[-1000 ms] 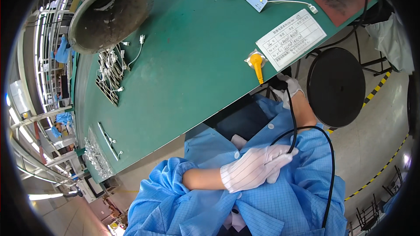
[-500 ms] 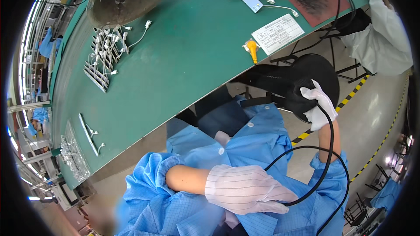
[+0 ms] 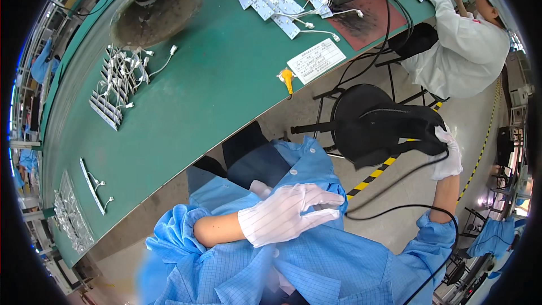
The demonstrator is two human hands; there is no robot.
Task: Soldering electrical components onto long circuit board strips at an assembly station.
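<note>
My left hand, in a white glove, lies flat across my blue coat with its fingers stretched out and holding nothing. A thin black cable loops from near its fingertips round to my right sleeve. My right hand, also gloved, reaches out to the right and grips the edge of a flat black object that rests over a round black stool. A second thin cable runs from that hand back toward my lap.
A long green workbench stretches across the top, with white circuit strips, wired parts, a large metal funnel, a white label sheet and a small orange piece. A person in a white coat sits at far right.
My right hand has moved from the bench edge near the orange piece out to the right and taken hold of the black object on the stool. My left hand stays on my lap.
</note>
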